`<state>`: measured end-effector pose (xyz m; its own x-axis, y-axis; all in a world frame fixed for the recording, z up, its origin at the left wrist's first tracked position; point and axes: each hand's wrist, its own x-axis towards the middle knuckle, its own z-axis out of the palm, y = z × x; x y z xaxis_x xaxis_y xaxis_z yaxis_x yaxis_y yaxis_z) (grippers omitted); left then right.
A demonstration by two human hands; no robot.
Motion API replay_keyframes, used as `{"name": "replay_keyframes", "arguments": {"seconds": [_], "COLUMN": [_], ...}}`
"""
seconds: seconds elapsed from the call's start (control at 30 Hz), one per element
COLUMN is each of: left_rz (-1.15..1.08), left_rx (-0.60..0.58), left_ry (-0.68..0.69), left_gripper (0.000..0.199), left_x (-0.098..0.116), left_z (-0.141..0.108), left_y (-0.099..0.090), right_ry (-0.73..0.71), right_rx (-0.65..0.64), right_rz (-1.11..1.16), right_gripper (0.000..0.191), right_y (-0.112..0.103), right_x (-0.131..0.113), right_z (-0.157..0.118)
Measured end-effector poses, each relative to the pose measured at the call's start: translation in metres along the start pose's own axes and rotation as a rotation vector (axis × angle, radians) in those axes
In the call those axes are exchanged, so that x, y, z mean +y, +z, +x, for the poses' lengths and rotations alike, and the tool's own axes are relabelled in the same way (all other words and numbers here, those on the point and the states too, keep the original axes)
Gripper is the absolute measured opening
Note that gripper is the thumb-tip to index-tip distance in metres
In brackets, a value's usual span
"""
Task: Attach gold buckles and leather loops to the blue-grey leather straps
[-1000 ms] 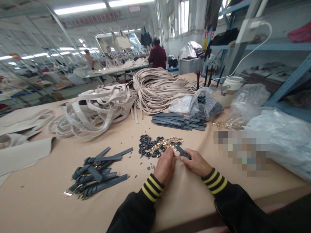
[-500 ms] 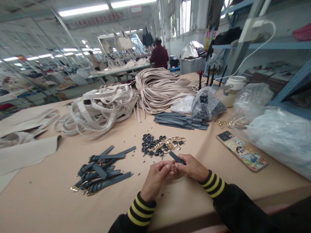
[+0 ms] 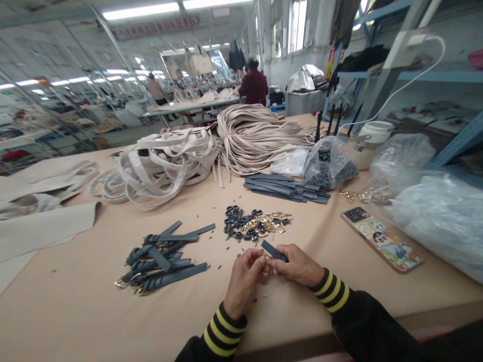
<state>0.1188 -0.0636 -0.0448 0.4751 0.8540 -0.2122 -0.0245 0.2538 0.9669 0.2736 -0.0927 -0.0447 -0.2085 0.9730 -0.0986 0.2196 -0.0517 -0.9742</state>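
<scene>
My right hand [image 3: 300, 265] is closed on a dark strap [image 3: 272, 250], whose free end points up and left. Between the fingertips of both hands sits a small gold buckle [image 3: 266, 259], partly hidden; my left hand [image 3: 244, 276] pinches it. Just beyond my hands lies a pile of gold buckles [image 3: 268, 221] mixed with dark loops [image 3: 234, 221]. To the left, several dark straps with buckles [image 3: 169, 274] are heaped together. Flat dark strips [image 3: 287, 187] lie stacked behind the buckle pile.
A phone in a cartoon case [image 3: 383, 239] lies at the right, near clear plastic bags [image 3: 441, 216]. Bundled beige straps [image 3: 256, 138] and looped beige webbing [image 3: 158, 168] cover the back of the table [image 3: 94, 311]. A person in dark red [image 3: 253, 86] is further off.
The view has shifted slightly, so the tabletop items appear a little further right. My hands remain together with the strap, and more of the gold buckle shows between my fingers.
</scene>
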Motion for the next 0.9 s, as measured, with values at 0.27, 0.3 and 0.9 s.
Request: {"name": "replay_keyframes", "arguments": {"seconds": [0.27, 0.3, 0.9], "left_rz": [0.302, 0.328, -0.245], "left_rx": [0.081, 0.084, 0.029], "left_ry": [0.09, 0.098, -0.141], "left_gripper": [0.018, 0.017, 0.021], "left_x": [0.017, 0.021, 0.032], "left_z": [-0.007, -0.009, -0.016], "left_y": [-0.007, -0.007, -0.017], "right_ry": [-0.029, -0.022, -0.022], "right_rx": [0.046, 0.071, -0.16], "right_rz": [-0.077, -0.084, 0.268], "right_gripper": [0.015, 0.015, 0.016], "right_y": [0.001, 0.002, 0.0], "right_x": [0.0, 0.001, -0.005], "right_z": [0.002, 0.002, -0.014]}}
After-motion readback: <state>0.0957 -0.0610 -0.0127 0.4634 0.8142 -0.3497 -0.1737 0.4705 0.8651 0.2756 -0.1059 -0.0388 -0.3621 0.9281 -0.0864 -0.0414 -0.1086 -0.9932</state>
